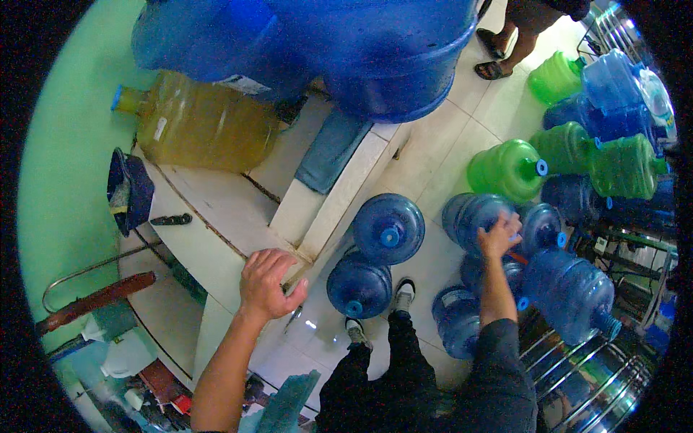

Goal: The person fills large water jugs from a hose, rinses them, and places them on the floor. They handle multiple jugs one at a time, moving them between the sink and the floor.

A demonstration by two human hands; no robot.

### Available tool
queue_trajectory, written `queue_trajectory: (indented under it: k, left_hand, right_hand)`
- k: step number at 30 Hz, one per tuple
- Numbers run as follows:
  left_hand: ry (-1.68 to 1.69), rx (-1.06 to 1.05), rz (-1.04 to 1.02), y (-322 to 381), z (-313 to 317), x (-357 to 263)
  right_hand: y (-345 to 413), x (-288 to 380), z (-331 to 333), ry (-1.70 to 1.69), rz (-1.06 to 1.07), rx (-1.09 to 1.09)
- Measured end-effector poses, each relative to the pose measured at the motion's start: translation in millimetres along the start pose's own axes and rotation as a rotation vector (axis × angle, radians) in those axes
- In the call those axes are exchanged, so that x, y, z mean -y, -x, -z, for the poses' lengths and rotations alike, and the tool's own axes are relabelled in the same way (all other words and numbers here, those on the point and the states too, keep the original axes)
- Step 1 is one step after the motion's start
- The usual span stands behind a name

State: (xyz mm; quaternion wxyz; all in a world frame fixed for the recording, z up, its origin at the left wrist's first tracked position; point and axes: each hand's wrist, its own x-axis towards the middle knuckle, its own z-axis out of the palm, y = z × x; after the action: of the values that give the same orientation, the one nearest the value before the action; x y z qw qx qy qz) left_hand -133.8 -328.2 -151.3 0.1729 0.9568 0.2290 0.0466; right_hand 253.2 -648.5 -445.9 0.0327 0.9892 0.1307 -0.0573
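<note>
My left hand (pixel 268 284) hangs over the corner of the white tiled ledge (pixel 227 276), fingers bent, thumb apart, nothing held. Whether it touches the tile cannot be told. On the right, my right hand (pixel 498 237) is blurred at the neck end of a blue water jug (pixel 465 216) lying on its side; its grip is unclear. Between my hands two capped blue jugs, one farther (pixel 387 227) and one nearer (pixel 358 287), stand on the floor by my shoes. More blue jugs, including a large one (pixel 568 297), crowd around my right forearm.
Large blue containers (pixel 379 65) loom at the top. A yellowish jug (pixel 206 124) lies on the ledge, near a dark cap (pixel 130 189) and a black-handled knife (pixel 172 220). Green jugs (pixel 506 170) and metal racks (pixel 584 373) are right. Another person's sandalled feet (pixel 492 70) stand beyond.
</note>
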Motion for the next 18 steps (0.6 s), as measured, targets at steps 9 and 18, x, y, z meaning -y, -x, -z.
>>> queue_trajectory:
  k: [9, 18]
  left_hand:
    - [0.031, -0.008, 0.0, -1, 2, 0]
    - [0.038, -0.007, 0.039, 3, 2, -1]
  right_hand:
    - [-47, -43, -25, -0.176, -0.011, 0.293]
    - [-74, 79, 18, -0.262, 0.412, 0.22]
